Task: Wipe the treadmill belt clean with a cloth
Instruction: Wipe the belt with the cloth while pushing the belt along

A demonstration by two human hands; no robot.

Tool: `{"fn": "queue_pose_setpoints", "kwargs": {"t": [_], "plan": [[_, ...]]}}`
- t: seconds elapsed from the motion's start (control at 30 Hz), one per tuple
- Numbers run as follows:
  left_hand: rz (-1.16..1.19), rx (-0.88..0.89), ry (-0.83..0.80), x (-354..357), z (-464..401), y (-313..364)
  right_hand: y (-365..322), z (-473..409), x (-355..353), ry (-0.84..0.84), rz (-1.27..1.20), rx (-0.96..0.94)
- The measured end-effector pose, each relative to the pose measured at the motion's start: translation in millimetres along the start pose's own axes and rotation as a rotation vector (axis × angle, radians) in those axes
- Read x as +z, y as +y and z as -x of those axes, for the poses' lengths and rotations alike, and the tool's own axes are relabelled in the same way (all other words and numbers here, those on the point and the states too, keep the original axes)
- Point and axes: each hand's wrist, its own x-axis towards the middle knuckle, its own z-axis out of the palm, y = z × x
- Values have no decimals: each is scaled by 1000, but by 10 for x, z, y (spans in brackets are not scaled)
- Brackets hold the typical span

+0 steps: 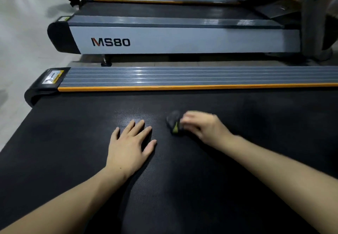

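Rubbing the black belt [182, 188], your right hand [204, 126] has its fingers curled over a small dark cloth [174, 123], holding it bunched up. The cloth sits on the belt near the middle of the view, just at 9 o'clock from that hand. A little yellow-green tag pokes out of it. The hand looks blurry, so I think it is moving.

Your left hand [129, 146] lies flat on the belt with fingers spread wide, holding nothing. It is near the cloth, at about 8 o'clock from it, and not touching it.

The cloth looks soft, light and squishy. It will fold and slip out if you pinch only a corner. Keep your palm and fingers on top of the bunch and press down.

The belt looks bumpy and grippy, so the cloth may drag. The striped side rail [201, 77] runs along at 12 o'clock.
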Motion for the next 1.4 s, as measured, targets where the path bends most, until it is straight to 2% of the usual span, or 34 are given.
{"fn": "queue_pose_setpoints", "kwargs": {"t": [0.1,0.17,0.2,0.27,0.4,0.5,0.57,0.63,0.73,0.87,1.0,1.1,1.17,1.23,1.3,1.33,1.4], "plan": [[-19,3,58,58,23,-5,338,-600,110,96,146,294],[-20,-6,80,55,8,-8,325,-720,203,107,170,407],[-16,-7,80,50,1,1,255,-691,211,125,149,410],[-11,-5,93,55,10,18,39,-440,177,168,67,289],[-16,-6,121,56,0,7,-449,228,102,40,-92,6],[-26,-3,128,41,6,10,-320,15,48,-7,-70,-77],[-20,-6,133,29,10,18,-71,-426,91,-21,27,10],[-20,0,149,16,22,13,95,-829,172,1,114,184],[-6,2,157,4,18,10,56,-973,304,44,141,355],[42,-13,112,-21,0,-4,-406,-297,216,145,2,186],[117,10,48,-88,0,-129,-1029,605,82,-4,-158,-65],[80,16,11,-200,98,-142,-950,504,1,-23,-134,-151],[59,7,-30,-255,199,-115,-662,94,73,25,-22,-97],[34,12,-89,-286,281,-96,-418,-354,123,101,72,107],[25,1,-154,-332,333,-77,-388,-532,181,75,99,309],[29,0,-179,-366,346,-74,-458,-483,224,83,104,325],[23,21,-234,-453,381,-85,-765,-172,207,130,47,238]]}}
